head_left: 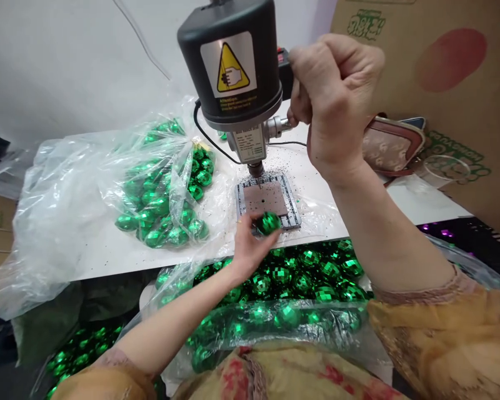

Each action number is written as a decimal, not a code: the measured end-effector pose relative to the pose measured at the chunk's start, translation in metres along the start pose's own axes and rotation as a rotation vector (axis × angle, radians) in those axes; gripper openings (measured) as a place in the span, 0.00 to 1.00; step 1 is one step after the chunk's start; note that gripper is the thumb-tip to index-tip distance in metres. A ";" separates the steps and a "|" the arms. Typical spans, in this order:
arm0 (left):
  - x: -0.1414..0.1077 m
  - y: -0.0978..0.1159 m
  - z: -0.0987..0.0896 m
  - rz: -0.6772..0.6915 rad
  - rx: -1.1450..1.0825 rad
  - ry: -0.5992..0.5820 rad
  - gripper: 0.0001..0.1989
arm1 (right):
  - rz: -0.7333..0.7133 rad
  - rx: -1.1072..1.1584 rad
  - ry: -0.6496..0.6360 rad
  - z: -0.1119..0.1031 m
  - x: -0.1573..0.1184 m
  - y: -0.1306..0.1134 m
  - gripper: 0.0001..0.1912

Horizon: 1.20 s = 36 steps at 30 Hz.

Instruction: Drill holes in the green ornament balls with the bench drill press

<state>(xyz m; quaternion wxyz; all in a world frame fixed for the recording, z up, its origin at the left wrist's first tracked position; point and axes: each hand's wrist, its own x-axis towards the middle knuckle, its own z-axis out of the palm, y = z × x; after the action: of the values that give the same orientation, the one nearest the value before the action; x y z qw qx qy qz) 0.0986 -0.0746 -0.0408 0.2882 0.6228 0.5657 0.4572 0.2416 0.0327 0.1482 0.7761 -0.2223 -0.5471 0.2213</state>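
Observation:
My left hand (250, 244) holds a shiny green faceted ball (270, 222) between thumb and fingers, at the front edge of the drill's base plate (292, 204). A black bench drill (230, 64) with a yellow warning label stands over that plate. Closed in a fist, my right hand (335, 100) is at the right side of the drill, on its feed handle (280, 126); most of the handle is hidden by the fingers. Below the drill's chuck (256, 168), a brownish square board (266, 198) with a small dark hole lies on the plate.
A clear plastic bag (162, 189) of green balls lies on the white table (104, 258) at left. More green balls (281, 275) fill an open bag below the table edge. Behind my right arm are a pink pouch (394, 145), a clear cup (445, 169) and a large carton (400, 61).

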 end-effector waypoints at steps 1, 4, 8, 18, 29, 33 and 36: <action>-0.018 0.003 0.000 0.022 0.006 -0.126 0.23 | 0.009 -0.027 -0.008 0.000 0.000 0.000 0.28; -0.064 0.010 0.003 0.130 0.053 -0.565 0.24 | -0.008 -0.038 -0.011 -0.002 -0.003 0.002 0.28; -0.068 0.012 0.002 0.300 0.025 -0.728 0.20 | -0.050 0.054 -0.006 -0.004 -0.004 0.003 0.25; 0.166 -0.047 -0.093 0.037 0.336 0.132 0.13 | -0.082 0.061 0.028 -0.004 -0.006 0.008 0.27; 0.147 -0.047 -0.079 -0.162 -0.373 0.007 0.25 | -0.082 0.088 0.022 -0.002 -0.008 0.004 0.23; 0.116 -0.038 -0.052 -0.196 -0.515 -0.120 0.32 | -0.091 0.107 0.028 -0.002 -0.007 0.006 0.23; 0.104 -0.036 -0.037 -0.133 -0.482 -0.177 0.32 | -0.086 0.075 -0.006 -0.004 -0.006 0.007 0.26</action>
<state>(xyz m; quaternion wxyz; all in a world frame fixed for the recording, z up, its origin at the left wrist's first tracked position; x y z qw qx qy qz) 0.0435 0.0267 -0.0319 0.5060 0.5352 0.4529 0.5025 0.2432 0.0340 0.1383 0.7911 -0.1685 -0.5496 0.2088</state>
